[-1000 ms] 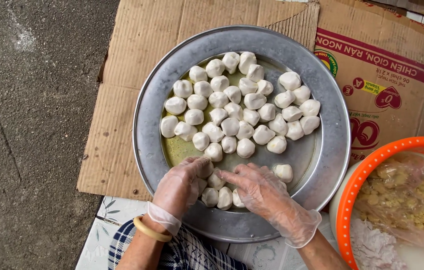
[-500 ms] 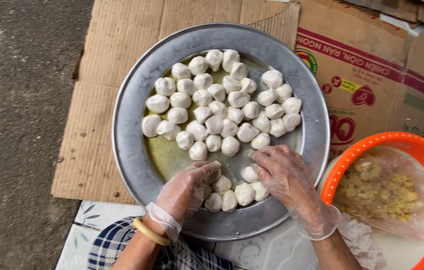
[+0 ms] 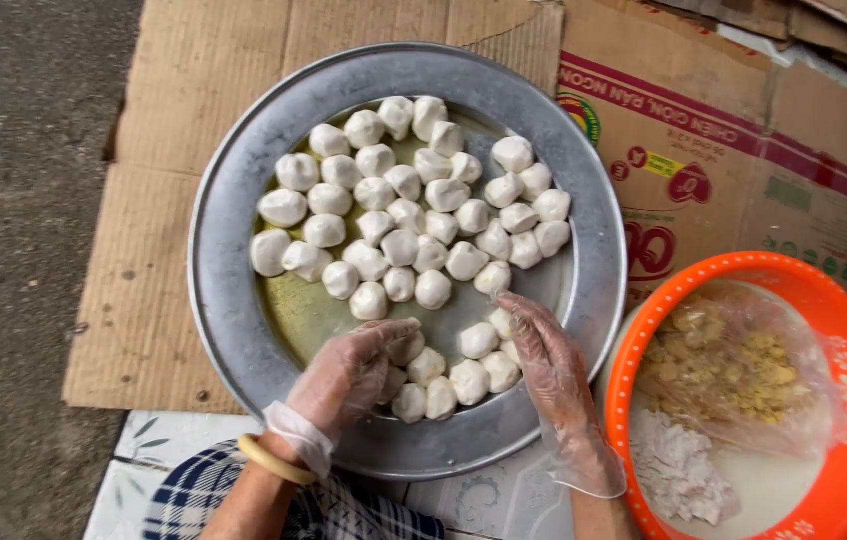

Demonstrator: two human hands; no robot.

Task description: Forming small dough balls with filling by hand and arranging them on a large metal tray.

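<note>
My right hand (image 3: 549, 365) has slid rightward, fingers loose; left hand (image 3: 349, 375) curls over dough balls (image 3: 444, 380) in tray (image 3: 234, 330).

Flattened brown cardboard box (image 3: 744, 150) lies upper right, beside the metal tray (image 3: 234, 330). Its printed panel is red, green and yellow (partly hidden).

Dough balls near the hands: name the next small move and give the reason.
Probably nudge the near cluster of dough balls up toward the main group. The left hand and right hand, both in thin plastic gloves, flank that cluster, and a bare oily strip of the round metal tray separates it from the rest.
</note>
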